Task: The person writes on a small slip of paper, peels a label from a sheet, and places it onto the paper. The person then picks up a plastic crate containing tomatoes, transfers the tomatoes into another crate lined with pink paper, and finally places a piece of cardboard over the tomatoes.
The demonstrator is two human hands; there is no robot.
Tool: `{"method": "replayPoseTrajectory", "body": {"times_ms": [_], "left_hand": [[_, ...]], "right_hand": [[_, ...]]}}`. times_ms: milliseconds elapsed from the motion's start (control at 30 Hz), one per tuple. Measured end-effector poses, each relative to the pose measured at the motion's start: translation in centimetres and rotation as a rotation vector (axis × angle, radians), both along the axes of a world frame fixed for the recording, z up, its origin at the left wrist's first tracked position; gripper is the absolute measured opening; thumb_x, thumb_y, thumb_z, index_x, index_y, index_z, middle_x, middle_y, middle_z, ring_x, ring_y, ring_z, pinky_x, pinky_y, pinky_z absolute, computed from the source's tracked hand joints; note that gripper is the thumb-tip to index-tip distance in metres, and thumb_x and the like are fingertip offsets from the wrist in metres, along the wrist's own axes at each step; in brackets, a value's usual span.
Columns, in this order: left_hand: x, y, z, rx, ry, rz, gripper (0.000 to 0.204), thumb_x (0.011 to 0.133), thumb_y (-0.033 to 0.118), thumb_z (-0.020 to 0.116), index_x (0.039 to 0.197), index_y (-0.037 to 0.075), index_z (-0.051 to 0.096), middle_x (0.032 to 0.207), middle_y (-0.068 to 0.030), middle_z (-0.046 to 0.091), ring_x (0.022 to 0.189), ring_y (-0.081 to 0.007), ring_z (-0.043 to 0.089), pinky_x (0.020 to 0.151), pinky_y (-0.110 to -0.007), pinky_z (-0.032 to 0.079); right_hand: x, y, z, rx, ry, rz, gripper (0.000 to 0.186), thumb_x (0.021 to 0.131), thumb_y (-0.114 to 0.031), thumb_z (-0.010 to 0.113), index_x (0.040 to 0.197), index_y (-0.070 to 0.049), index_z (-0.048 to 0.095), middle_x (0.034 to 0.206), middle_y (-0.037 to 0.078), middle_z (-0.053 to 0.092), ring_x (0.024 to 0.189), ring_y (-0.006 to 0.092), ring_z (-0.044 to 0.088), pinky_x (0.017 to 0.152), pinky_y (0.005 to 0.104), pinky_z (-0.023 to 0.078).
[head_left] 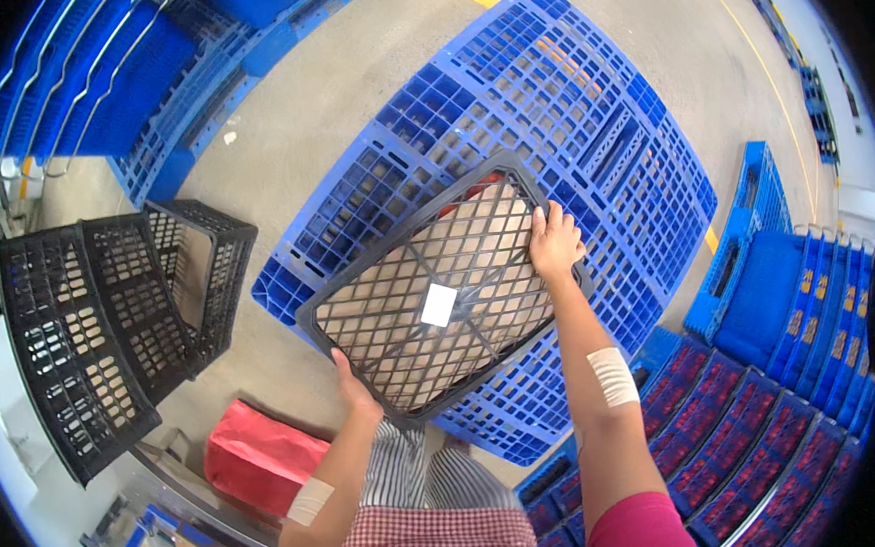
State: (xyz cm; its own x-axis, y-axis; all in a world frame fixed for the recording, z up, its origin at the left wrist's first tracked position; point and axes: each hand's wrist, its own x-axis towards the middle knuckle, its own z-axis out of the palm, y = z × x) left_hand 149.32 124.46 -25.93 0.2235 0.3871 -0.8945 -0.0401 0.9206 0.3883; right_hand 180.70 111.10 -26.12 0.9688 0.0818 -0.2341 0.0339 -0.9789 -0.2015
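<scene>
A black plastic crate [501,340] is tilted in front of me, above a blue pallet. Its diamond lattice face is toward me, with a small white label [439,305] near the middle. Something light brown shows through the gaps, and a bit of red [483,186] at the far end; I cannot make out what they are. My right hand [557,243] grips the far right edge, fingers bent over the rim. At the near left edge, my left hand [355,389] holds the rim, its thumb showing and its other fingers hidden beneath.
The blue pallet [652,201] lies on the floor. Black crates [104,323] stand at left, near a red box-shaped thing [264,455]. Blue crates with metal bars [79,81] are at far left. Right of me are blue crates with dark red contents [738,442] and another blue pallet [745,242].
</scene>
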Motion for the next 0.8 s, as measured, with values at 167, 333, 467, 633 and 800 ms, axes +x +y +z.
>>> {"method": "replayPoseTrajectory", "body": {"times_ms": [167, 333, 467, 633, 800], "left_hand": [[1.2, 0.5, -1.0, -0.017, -0.038, 0.008, 0.07, 0.084, 0.057, 0.042, 0.129, 0.004, 0.034, 0.128, -0.0122, 0.042, 0.112, -0.0288, 0.044, 0.094, -0.041, 0.036], [0.8, 0.7, -0.8, 0.022, -0.054, -0.081, 0.067, 0.084, 0.056, 0.041, 0.129, 0.006, 0.037, 0.127, -0.0087, 0.045, 0.113, -0.0256, 0.045, 0.096, -0.038, 0.035], [1.9, 0.5, 0.7, 0.059, -0.129, 0.009, 0.07, 0.083, 0.056, 0.043, 0.13, 0.005, 0.035, 0.129, -0.0089, 0.044, 0.116, -0.0265, 0.043, 0.097, -0.04, 0.034], [6.6, -1.4, 3.8, 0.094, -0.162, 0.099, 0.068, 0.084, 0.056, 0.04, 0.132, 0.008, 0.032, 0.13, -0.0102, 0.042, 0.117, -0.0289, 0.042, 0.098, -0.044, 0.034], [17.2, -1.7, 4.7, -0.04, -0.218, 0.142, 0.066, 0.084, 0.055, 0.04, 0.13, 0.008, 0.037, 0.13, -0.0094, 0.042, 0.118, -0.0292, 0.041, 0.098, -0.044, 0.032]], "right_hand": [[2.1, -0.3, -0.6, -0.017, 0.15, -0.027, 0.04, 0.087, -0.047, 0.039, 0.116, -0.02, 0.045, 0.112, 0.014, 0.049, 0.104, 0.0364, 0.045, 0.084, 0.0552, 0.032], [4.7, -3.5, -2.1, 0.39, 0.384, 0.138, 0.048, 0.086, -0.047, 0.044, 0.107, -0.005, 0.048, 0.093, 0.027, 0.057, 0.093, 0.0417, 0.054, 0.079, 0.0457, 0.041], [4.9, -1.8, 0.9, 0.326, 0.559, 0.067, 0.05, 0.085, -0.046, 0.048, 0.104, 0.0, 0.051, 0.096, 0.029, 0.056, 0.095, 0.0402, 0.053, 0.08, 0.0412, 0.042], [11.7, -1.5, 2.2, 0.194, 0.665, 0.23, 0.05, 0.082, -0.046, 0.052, 0.091, 0.002, 0.06, 0.088, 0.027, 0.059, 0.088, 0.0401, 0.056, 0.077, 0.0436, 0.044], [23.6, 1.1, 3.1, 0.037, 0.561, 0.359, 0.051, 0.08, -0.048, 0.054, 0.082, 0.002, 0.062, 0.083, 0.025, 0.06, 0.082, 0.0377, 0.059, 0.073, 0.0423, 0.046]]}}
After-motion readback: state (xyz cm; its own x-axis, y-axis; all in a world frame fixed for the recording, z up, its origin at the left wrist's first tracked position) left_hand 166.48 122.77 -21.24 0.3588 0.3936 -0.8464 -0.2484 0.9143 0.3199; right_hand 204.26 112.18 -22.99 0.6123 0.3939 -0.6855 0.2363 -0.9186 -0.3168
